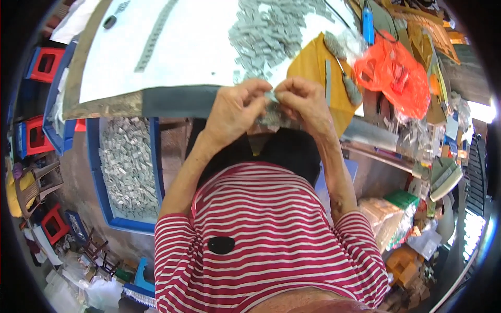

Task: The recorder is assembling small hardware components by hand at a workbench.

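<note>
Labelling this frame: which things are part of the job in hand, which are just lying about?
In the job: left hand, right hand, small grey piece pinched between both, grey pile, white table.
Lying about: orange bag, blue tray, red stools.

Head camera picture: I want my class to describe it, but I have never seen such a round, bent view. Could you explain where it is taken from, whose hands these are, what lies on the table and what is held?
The picture comes from a wide fisheye camera worn on a person's head, looking down, so straight edges bend near the rim. The red-and-white striped shirt belongs to the wearer, as do both bare hands. The left hand and the right hand meet at the edge of the white table top, pinching a small grey piece between their fingertips. On the table lies a heap of small grey pieces. Beside the person, a blue tray holds many more. An orange plastic bag lies to the right.
</note>
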{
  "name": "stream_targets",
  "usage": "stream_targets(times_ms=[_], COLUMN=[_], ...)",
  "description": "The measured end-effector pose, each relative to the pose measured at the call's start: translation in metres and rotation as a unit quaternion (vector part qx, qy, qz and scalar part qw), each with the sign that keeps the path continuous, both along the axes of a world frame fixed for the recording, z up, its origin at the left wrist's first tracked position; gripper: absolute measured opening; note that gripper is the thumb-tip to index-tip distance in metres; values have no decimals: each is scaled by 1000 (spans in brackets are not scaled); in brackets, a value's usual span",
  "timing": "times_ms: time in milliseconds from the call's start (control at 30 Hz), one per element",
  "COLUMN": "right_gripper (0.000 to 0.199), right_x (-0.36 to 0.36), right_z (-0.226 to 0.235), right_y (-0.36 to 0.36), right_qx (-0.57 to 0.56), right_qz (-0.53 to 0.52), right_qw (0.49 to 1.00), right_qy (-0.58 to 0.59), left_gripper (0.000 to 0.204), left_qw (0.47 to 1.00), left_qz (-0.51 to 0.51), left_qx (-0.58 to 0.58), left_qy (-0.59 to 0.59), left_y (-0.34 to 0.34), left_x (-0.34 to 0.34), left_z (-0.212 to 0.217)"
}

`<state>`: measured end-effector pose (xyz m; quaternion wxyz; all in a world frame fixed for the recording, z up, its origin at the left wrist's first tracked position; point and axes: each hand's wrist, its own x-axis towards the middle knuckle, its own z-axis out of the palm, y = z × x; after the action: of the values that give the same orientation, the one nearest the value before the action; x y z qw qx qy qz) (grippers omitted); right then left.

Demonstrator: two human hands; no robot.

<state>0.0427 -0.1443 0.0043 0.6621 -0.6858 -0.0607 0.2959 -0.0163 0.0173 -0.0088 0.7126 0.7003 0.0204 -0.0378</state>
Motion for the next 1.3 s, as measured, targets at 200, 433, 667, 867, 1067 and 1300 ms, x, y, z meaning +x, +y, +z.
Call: stream_targets(times_ms=[200,433,667,867,1067,1300], right_gripper=[6,18,22,21,20,18], right_x=[1,14,18,8,-6,-17], right_z=[6,1,9,15,22,17], right_y=[4,10,13,-7,-28,-46], right_qx=[1,55,82,66,36,56], right_qz=[8,31,-17,-7,-42,-44], right_qw=[1000,998,996,998,997,996], right_qy=[-5,-4,-3,12,58,53], left_gripper=[18,18,17,16,15,13], left_qw=[973,968,962,911,838,793], left_qz=[-25,-20,50,172,238,272], left_qx=[182,209,230,325,427,520], left_qy=[-138,-135,-137,-188,-243,-165], left_y=[10,26,63,112,154,177], left_x=[3,15,51,117,182,228], left_z=[9,15,9,-11,-32,-47])
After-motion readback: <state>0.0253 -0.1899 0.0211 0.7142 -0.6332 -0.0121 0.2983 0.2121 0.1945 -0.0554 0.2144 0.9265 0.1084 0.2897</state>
